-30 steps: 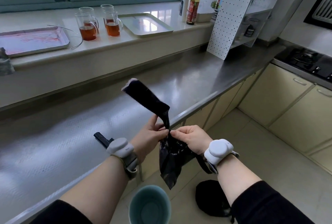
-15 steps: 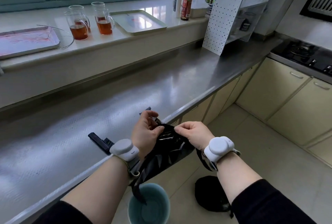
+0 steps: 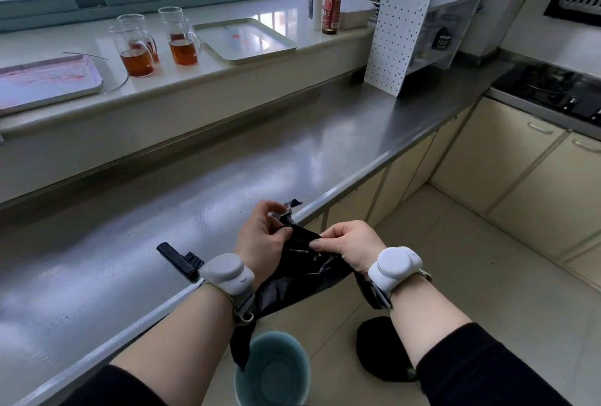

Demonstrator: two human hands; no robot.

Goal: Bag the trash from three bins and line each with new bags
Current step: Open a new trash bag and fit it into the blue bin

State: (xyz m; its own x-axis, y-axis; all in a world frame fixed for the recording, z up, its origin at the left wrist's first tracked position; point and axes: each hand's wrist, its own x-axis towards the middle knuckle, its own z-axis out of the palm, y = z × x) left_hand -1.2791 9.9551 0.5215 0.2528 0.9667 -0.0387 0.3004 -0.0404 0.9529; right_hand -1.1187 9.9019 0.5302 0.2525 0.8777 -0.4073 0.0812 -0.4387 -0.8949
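A crumpled black trash bag point(image 3: 302, 262) is held at waist level just off the front edge of the steel counter point(image 3: 227, 178). The left hand point(image 3: 260, 239) pinches the bag's upper edge between thumb and fingers; the right hand point(image 3: 348, 244) grips the same edge just beside it, fingers curled around the plastic. The bag's lower end hangs down to the rim of an unlined teal bin point(image 3: 273, 370) on the floor. A filled black bag point(image 3: 380, 353) sits on the tiles to the right of the bin. On the counter near the left wrist lies a black roll point(image 3: 177, 259). Glass mugs point(image 3: 156, 44) of brown liquid stand on the windowsill.
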